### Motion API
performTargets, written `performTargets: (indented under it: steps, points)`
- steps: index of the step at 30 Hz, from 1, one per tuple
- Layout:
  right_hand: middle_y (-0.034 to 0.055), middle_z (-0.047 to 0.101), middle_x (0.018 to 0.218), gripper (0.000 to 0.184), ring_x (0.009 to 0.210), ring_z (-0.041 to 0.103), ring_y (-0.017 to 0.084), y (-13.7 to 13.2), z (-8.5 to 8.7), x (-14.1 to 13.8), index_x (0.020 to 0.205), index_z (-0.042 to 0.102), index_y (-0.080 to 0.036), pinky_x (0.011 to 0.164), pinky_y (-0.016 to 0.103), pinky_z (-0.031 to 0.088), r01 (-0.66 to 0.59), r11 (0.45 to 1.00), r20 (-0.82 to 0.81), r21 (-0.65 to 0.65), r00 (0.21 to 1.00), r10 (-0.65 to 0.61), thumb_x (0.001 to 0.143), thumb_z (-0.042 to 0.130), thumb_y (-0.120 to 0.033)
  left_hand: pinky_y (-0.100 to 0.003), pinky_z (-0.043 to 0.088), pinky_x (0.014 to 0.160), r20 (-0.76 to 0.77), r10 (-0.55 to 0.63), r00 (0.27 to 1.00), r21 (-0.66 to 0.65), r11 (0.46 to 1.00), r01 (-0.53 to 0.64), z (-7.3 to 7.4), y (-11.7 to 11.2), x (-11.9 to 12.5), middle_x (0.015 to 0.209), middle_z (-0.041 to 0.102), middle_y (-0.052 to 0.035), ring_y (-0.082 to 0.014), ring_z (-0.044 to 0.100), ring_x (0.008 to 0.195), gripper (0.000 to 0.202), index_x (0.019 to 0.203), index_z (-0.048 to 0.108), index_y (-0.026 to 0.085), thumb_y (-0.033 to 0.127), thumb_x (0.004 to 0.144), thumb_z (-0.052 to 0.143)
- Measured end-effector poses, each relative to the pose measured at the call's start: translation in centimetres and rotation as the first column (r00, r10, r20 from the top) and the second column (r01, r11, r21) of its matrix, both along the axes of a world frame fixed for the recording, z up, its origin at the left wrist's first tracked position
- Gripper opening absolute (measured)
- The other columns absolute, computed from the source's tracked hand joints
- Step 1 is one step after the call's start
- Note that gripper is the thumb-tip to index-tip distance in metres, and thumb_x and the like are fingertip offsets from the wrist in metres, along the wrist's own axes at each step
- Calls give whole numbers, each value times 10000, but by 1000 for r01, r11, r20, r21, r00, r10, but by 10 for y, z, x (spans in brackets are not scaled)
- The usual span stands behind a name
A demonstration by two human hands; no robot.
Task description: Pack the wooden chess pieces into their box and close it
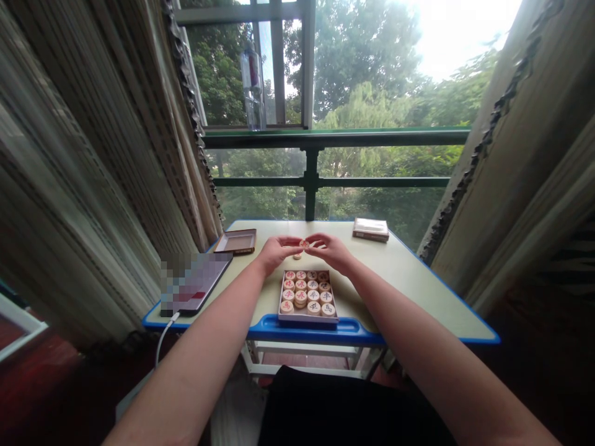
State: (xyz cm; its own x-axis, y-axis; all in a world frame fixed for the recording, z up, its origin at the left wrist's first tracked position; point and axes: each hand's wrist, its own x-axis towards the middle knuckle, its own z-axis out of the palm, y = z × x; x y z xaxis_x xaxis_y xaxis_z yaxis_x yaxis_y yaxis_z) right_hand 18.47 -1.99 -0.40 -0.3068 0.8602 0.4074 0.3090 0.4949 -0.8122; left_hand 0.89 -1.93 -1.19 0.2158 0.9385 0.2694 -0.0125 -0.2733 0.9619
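Observation:
Above the far half of the desk, my left hand (277, 251) and my right hand (331, 250) meet, fingertips closed from both sides on a round wooden xiangqi piece (304, 244) with red marking. Just below it another xiangqi piece (297, 256) shows, partly hidden by my fingers; whether it touches the desk I cannot tell. Nearer to me stands an open shallow box (307, 318) holding rows of xiangqi pieces, red characters on the left and black on the right. One red piece (300, 297) in the box sits on top of others in a stack.
The pale desk (400, 291) has a blue edge. A box lid (236, 241) lies at the back left, near a laptop (204, 291) with a white cable (162, 334). At the back right is a small flat box (370, 228). Curtains flank the window, and a green railing (334, 140) runs behind.

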Motion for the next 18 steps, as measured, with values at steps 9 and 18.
performTargets:
  steps: [9,18]
  points:
    - [68,661,909,278,724,583,130,-4,4,-1,891,641,-161,657,267,475,-17,999,23,29,1000,16,664,661,-320,-370,469,786,3,8,1000,10,1000,-8,3,-4,0,831,694,-89,-201,624,788,401,841,666,108,284,501,784]
    - [73,664,916,302,699,574,131,-10,10,-3,938,650,-166,636,271,475,-41,995,68,91,997,34,681,653,-324,-361,464,777,73,-13,997,13,1000,12,1,-11,-4,805,678,-67,-176,615,771,397,834,641,105,263,500,787]
